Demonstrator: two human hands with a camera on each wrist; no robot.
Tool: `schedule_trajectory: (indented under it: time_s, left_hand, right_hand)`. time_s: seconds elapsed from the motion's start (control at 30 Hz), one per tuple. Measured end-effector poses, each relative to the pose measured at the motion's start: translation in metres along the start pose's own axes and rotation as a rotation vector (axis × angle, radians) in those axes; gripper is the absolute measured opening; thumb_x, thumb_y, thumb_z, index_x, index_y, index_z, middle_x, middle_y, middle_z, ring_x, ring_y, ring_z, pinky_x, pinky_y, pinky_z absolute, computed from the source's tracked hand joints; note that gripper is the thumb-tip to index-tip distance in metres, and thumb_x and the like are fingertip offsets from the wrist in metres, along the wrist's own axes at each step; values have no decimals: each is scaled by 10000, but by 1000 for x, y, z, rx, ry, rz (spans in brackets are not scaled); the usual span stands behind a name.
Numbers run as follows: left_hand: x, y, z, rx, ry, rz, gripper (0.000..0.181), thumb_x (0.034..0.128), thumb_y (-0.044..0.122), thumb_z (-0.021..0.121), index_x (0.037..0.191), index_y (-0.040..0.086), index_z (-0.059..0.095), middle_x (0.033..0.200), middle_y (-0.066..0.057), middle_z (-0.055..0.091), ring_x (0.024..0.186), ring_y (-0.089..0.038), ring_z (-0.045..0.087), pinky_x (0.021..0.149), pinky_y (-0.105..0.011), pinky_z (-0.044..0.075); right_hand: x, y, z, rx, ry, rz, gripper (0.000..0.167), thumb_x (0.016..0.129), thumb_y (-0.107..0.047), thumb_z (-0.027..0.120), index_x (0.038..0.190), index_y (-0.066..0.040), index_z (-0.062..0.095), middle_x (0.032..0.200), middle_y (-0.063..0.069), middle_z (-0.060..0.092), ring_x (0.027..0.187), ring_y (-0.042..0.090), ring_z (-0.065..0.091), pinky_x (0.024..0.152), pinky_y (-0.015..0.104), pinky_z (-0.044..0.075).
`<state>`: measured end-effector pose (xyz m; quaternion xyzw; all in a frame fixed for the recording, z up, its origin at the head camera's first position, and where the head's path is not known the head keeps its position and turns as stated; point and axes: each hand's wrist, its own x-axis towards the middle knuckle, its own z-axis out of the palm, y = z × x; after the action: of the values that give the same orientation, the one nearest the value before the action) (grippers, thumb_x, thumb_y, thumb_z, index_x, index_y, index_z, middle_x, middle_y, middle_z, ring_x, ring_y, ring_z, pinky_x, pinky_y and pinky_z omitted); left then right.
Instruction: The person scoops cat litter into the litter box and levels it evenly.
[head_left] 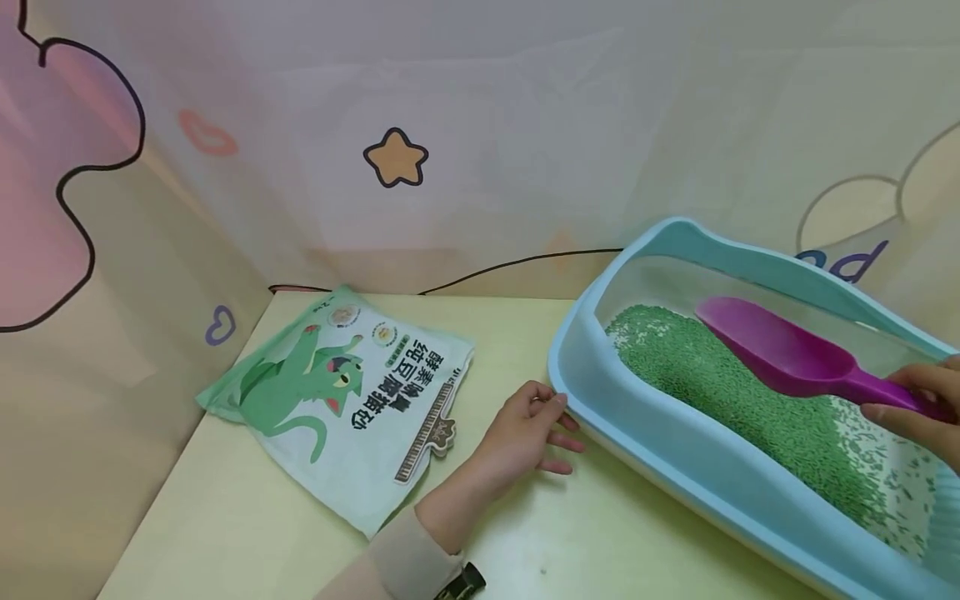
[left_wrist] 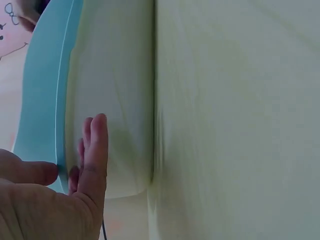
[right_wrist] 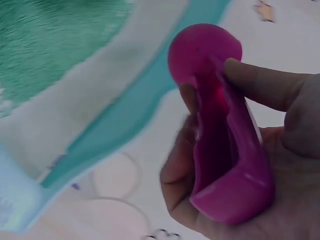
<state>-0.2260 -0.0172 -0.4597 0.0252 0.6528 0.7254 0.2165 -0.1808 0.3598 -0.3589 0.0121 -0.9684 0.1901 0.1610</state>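
Observation:
A magenta litter scoop (head_left: 780,346) is held by its handle in my right hand (head_left: 926,400), its bowl above the green pellets. In the right wrist view, the thumb and fingers wrap the hollow scoop handle (right_wrist: 215,135). Green litter pellets (head_left: 720,408) lie heaped inside a light blue litter box (head_left: 675,467), thinning out at the near right over the white bottom. My left hand (head_left: 528,429) pinches the box's left corner rim. The left wrist view has the thumb on the blue rim (left_wrist: 61,100) and the other fingers fairly straight along the pale outer wall.
A white and green litter bag (head_left: 337,408) with a cat picture lies left of the box, a brown clip (head_left: 438,437) on its edge. Both stand on a pale yellow table (head_left: 247,517). A printed cloth backdrop (head_left: 487,167) rises behind and to the left.

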Motion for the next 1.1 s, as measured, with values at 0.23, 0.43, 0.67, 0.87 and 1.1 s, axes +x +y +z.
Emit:
schedule_trajectory:
  time_s: [0.23,0.43,0.67,0.87,1.1]
  left_hand:
    - [1,-4,-7,-42,-18,36,215,1078,263,534,1151,62,557,1171,-220,712,903,-269,785,713,-374,637]
    - [1,-4,-12,-78,-41,35,219,1070,242,548,1167,45,554,1123,-211,745,907,-273,788,740,-356,636]
    - [1,-4,-12,-55,-55,26,214,1075,248,535,1161,53,556,1081,-152,762,894,-257,789,735,-342,634]
    - [3,-4,-8,-53,-63,32,207,1075,247,536,1153,57,556,1071,-152,763,887,-270,791,720,-331,631]
    - [4,-3,-7,-50,-67,40,201,1076,244,532,1145,56,555,1063,-144,765,858,-251,790,715,-329,631]
  right_hand:
    - [28,2,8,-177,-396,-124,255,999,-233,673,948,17,686,754,30,467,688,164,364,545,266,311]
    - [45,-7,26,-199,-633,-144,209,969,-235,688,1007,-30,690,780,15,505,691,172,413,552,278,336]
    - [53,-9,45,-189,-773,-142,223,961,-302,699,1009,-88,660,731,-13,498,646,159,447,564,294,355]
    - [54,-9,50,-195,-769,-135,216,988,-282,662,996,-72,612,734,-3,512,630,164,486,551,323,409]
    - [63,-7,53,-208,-740,-113,285,1034,-281,580,989,-1,552,722,32,499,612,172,512,527,321,449]
